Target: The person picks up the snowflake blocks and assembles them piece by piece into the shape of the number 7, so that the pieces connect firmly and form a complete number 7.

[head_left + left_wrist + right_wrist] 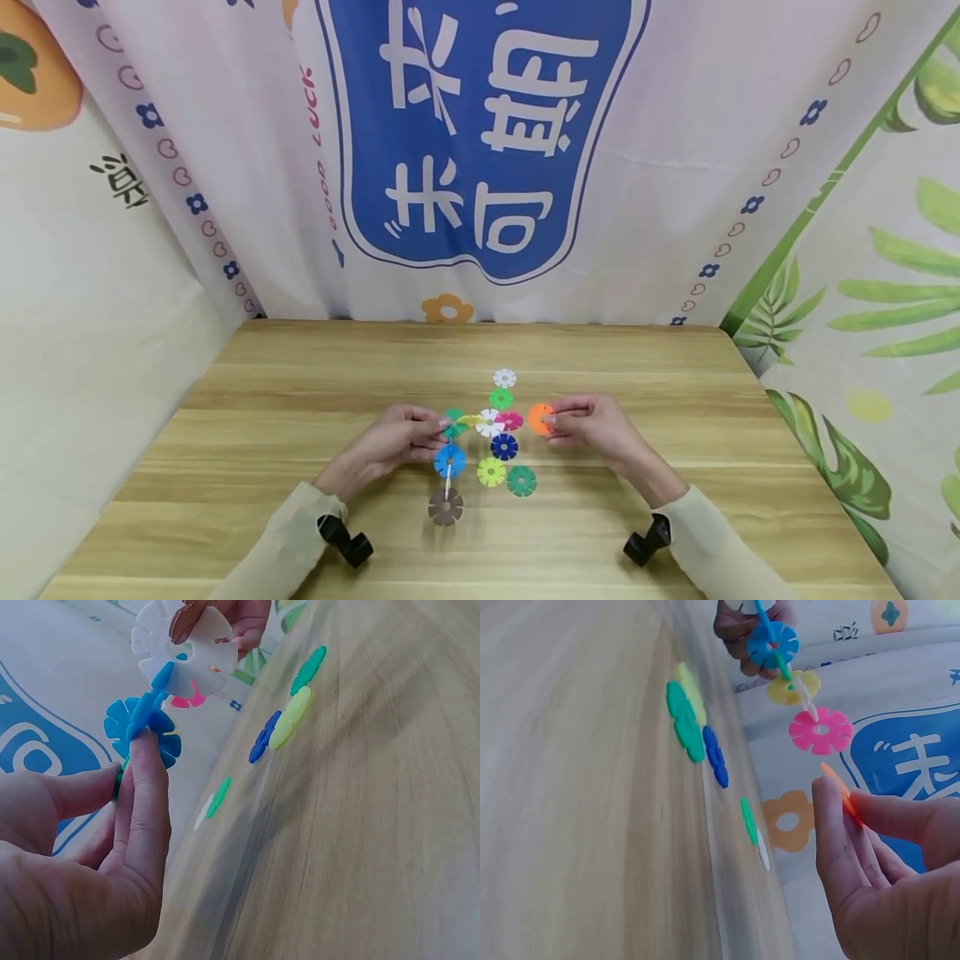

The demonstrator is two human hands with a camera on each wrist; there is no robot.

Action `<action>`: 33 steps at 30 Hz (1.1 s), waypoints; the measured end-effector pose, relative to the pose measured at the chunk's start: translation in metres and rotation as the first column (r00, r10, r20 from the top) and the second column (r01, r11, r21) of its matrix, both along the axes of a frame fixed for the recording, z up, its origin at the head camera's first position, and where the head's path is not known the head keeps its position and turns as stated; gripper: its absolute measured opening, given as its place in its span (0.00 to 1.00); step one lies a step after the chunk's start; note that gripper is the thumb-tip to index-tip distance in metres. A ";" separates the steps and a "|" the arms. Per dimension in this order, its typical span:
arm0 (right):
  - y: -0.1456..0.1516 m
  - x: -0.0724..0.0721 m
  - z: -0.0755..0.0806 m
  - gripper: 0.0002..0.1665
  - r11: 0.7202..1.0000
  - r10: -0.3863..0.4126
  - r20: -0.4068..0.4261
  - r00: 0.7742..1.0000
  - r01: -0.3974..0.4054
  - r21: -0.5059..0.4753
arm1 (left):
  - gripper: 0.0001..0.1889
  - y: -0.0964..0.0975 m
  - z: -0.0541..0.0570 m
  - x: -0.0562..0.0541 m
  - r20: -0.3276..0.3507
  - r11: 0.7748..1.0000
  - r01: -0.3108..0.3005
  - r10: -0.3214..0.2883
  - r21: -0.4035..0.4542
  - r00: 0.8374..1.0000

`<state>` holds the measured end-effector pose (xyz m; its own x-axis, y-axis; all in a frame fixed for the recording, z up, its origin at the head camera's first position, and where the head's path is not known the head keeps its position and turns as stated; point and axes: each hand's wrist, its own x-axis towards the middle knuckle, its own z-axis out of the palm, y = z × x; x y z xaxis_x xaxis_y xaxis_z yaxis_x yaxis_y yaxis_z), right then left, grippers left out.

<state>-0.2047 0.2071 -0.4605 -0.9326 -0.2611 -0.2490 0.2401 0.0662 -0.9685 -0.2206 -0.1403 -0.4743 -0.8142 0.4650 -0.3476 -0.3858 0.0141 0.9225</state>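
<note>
My left hand (pixel 405 435) pinches a green notched flower disc (pixel 453 423) between thumb and fingers. That disc belongs to a linked chain held above the table. From it the chain runs one way through a blue disc (pixel 450 461) and an edge-on white disc to a brown disc (pixel 446 507). The other way it passes a yellow disc (pixel 793 687) and a white disc (pixel 490 422), ending in a pink disc (pixel 820 733). My right hand (pixel 592 429) pinches an orange disc (pixel 542 419), whose edge stands just apart from the pink one.
Loose discs lie flat on the wooden table (pixel 300 367): white (pixel 505 377), light green (pixel 501 398), dark blue (pixel 504 447), yellow (pixel 491 472) and green (pixel 522 481). Beyond the table's back edge hangs a printed curtain (pixel 660 208).
</note>
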 end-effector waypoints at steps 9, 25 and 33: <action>-0.003 0.003 -0.004 0.20 0.998 0.019 0.015 1.000 -0.019 -0.060 | 0.06 0.001 -0.001 0.001 0.001 1.000 -0.004 0.004 -0.002 1.000; -0.006 0.003 -0.008 0.22 0.998 0.042 0.011 0.999 -0.041 -0.056 | 0.08 0.005 -0.003 0.002 -0.027 0.999 -0.016 0.015 -0.043 1.000; -0.007 0.002 -0.003 0.19 0.998 0.069 0.015 0.997 -0.069 -0.011 | 0.09 0.010 -0.002 0.008 -0.088 0.995 -0.008 -0.001 -0.101 0.996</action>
